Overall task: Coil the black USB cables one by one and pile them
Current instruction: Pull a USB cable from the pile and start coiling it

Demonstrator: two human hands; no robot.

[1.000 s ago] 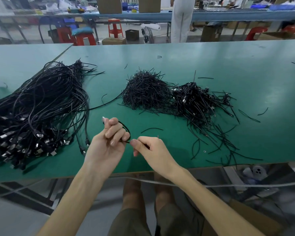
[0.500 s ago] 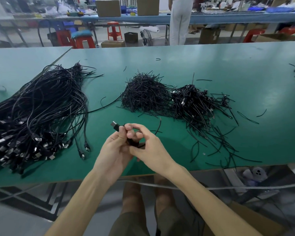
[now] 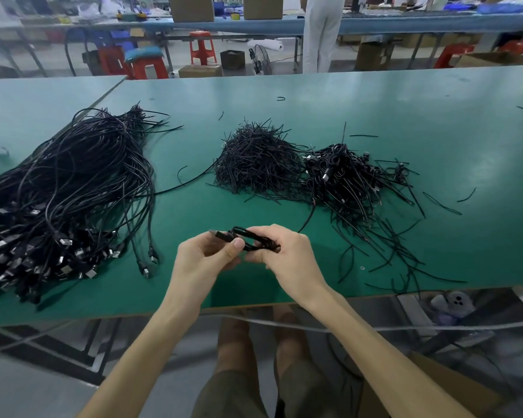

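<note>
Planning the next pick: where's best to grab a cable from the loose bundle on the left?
Pinch one of the two plug ends lying clear at the near right edge of the loose bundle, coming from the near side: they stick out toward you, free of the tangle.

The hands, apart a second earlier, closed together; the left hand (image 3: 207,260) and right hand (image 3: 287,257) gathered the cable (image 3: 248,238) into a tight coil.

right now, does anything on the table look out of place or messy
Yes: loose black strands lie scattered over the green table right of the coiled pile, some reaching its near edge. Nothing looks damaged.
</note>
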